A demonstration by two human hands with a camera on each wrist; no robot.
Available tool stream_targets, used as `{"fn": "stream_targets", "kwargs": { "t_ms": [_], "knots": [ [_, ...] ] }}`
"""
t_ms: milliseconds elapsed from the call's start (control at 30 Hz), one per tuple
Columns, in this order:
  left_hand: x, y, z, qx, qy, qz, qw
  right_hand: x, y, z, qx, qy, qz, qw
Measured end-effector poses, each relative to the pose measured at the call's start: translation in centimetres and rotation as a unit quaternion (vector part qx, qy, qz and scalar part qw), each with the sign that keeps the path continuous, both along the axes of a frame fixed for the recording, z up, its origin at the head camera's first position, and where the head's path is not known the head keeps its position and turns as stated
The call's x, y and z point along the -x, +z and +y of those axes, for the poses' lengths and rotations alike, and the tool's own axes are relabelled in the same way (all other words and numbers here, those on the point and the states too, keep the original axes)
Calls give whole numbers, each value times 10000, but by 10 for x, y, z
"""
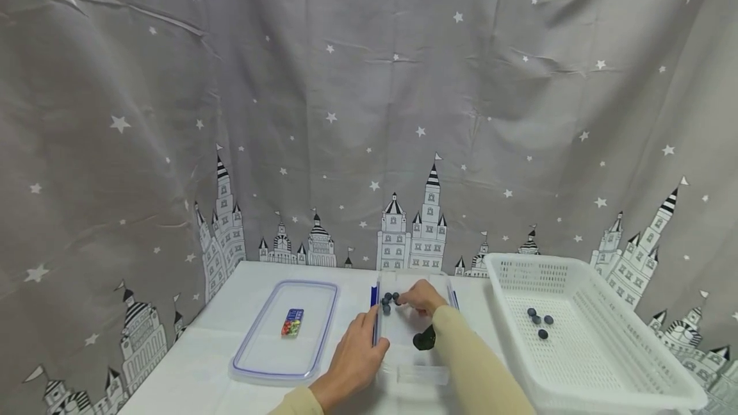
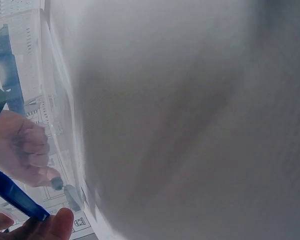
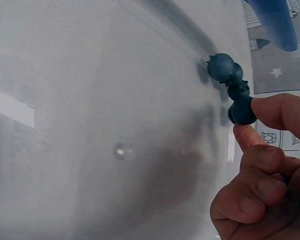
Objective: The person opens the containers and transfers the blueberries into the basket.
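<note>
My right hand [image 1: 425, 298] reaches into a clear plastic container [image 1: 416, 374] with blue side clips. In the right wrist view its thumb and forefinger pinch a blueberry [image 3: 244, 111], the other fingers being curled in. Several more blueberries [image 3: 221, 68] touch it in a cluster by the container wall. At the container's left side is my left hand [image 1: 356, 352], which grips the side wall, thumb over the rim. Its fingertips [image 2: 64, 223] lie against a blue clip [image 2: 16, 194] in the left wrist view.
On the right stands a white perforated basket [image 1: 576, 357] with several blueberries [image 1: 537, 319] on its floor. A clear lid [image 1: 277, 357] with a blue seal lies at the left, bearing a colourful label [image 1: 292, 323]. Behind the table hangs a grey curtain [image 1: 346, 82].
</note>
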State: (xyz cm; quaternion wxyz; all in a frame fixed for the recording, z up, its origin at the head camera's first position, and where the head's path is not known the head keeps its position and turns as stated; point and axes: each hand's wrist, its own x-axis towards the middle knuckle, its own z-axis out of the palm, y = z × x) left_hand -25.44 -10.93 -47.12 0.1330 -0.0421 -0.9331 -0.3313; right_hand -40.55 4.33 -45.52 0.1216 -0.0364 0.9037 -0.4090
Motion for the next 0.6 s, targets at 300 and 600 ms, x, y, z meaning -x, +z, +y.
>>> {"fn": "stream_targets", "kwargs": {
  "t_ms": [300,600],
  "knots": [
    [0,2,0,-4,-25,-7,10000,2,15,6,-7,249,28,9997],
    [-2,3,1,30,-6,36,10000,-1,34,14,161,548,118,9983]
  ]
}}
